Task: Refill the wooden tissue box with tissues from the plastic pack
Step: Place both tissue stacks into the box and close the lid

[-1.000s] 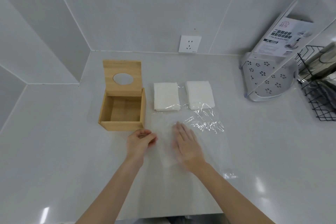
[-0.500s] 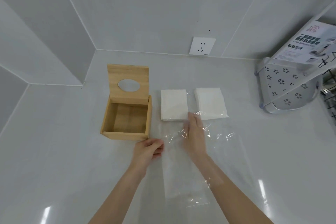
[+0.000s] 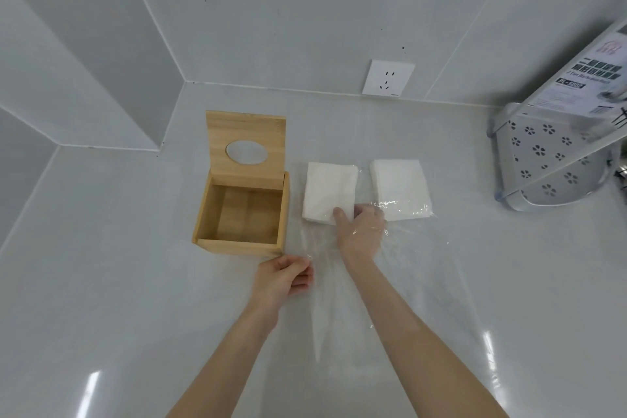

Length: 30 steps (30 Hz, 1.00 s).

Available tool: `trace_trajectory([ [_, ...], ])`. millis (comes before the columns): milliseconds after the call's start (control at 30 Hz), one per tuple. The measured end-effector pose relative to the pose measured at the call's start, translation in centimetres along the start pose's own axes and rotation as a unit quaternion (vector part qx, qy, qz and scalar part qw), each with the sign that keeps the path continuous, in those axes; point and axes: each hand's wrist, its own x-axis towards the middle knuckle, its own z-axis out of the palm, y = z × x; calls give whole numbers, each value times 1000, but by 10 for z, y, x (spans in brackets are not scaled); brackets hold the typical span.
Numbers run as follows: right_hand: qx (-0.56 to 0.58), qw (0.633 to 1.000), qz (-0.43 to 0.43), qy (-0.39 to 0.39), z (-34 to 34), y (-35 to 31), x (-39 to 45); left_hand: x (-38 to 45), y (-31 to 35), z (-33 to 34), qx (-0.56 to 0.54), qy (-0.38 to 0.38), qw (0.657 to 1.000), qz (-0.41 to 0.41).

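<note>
The wooden tissue box (image 3: 237, 246) stands open and empty, its lid (image 3: 246, 132) with an oval hole tipped up at the back. To its right lie two white tissue stacks, the left stack (image 3: 329, 187) and the right stack (image 3: 398, 187), both inside a clear plastic pack (image 3: 417, 282) that stretches toward me. My right hand (image 3: 361, 231) is inside the pack, thumb on the near edge of the left stack, fingers curled at that stack's right side. Near the box's front right corner, my left hand (image 3: 281, 278) pinches the plastic's edge.
A wall socket (image 3: 388, 77) sits on the back wall. At the right edge leans a white perforated corner shelf (image 3: 543, 159) with a printed label (image 3: 583, 85). A wall step juts out at the left. The counter is glossy white.
My right hand has slid forward inside the plastic, from the pack's opening up to the left tissue stack. My left hand stays pinching the plastic's edge by the box.
</note>
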Motion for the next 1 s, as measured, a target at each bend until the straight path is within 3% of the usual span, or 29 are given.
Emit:
trace_trajectory([
  [167,131,991,15,6,-7,0,-10,-1,0,-1,3,6,1000,8],
  [467,292,940,126,-124,-51,43,-48,-7,-4,-5,-7,31,999,24],
  [567,283,934,134,-171,-64,61,-63,-15,-13,-8,5,27,1000,15],
  [733,274,932,146,-186,-72,69,-72,-35,-27,-15,76,-37,996,-4],
  [867,280,930,135,-195,-71,71,-75,-43,-34,-21,100,-12,995,15],
  [1000,287,909,148,-262,-76,77,-85,-45,-35,-20,78,12,996,35],
])
